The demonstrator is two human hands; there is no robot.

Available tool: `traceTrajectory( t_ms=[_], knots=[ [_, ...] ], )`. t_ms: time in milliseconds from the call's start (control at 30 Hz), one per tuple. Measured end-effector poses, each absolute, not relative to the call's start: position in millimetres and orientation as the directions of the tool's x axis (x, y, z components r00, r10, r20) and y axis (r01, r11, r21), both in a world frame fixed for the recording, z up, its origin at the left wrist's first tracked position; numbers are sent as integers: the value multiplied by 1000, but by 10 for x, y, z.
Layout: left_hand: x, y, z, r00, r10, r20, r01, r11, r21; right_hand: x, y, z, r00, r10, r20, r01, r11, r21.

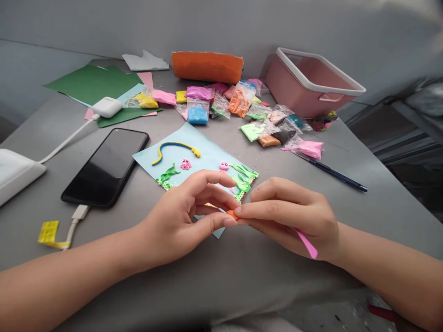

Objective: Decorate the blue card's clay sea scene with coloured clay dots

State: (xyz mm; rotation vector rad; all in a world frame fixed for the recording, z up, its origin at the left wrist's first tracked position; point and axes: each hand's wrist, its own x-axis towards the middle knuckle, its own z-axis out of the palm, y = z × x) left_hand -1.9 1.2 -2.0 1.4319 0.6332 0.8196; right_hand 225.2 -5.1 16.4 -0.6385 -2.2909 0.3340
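Note:
Between my two hands is a small piece of orange clay [231,214]. My left hand [176,221] pinches it at the thumb and fingertips. The fingertips of my right hand [294,210] press on its other side. A flat pink clay tool [308,244] is tucked in my right hand, its end sticking out below the palm. Just beyond the hands lies a light blue sheet [212,145], partly hidden by them. On it are a yellow-and-blue clay eel [175,144], a pink clay octopus [186,163], a pink clay jellyfish [224,166] and green clay seaweed [168,174].
Several bags of coloured clay [198,114] lie across the back, before an orange box [207,67] and a pink basket [294,90]. A dark blue pen [339,175] is at right. A phone [107,168] with a cable, a white case [107,107] and green paper [93,85] occupy the left.

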Motion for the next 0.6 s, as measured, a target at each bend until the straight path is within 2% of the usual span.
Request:
traceTrajectory(
  t_ms=[333,600],
  knots=[
    [-5,11,25,562,823,86,-79,-50,996,2263,-23,198,-601,547,583,381,837,-392],
    [-12,18,7,560,826,68,-104,-12,994,2280,-23,175,-637,508,580,334,860,-386]
  ],
)
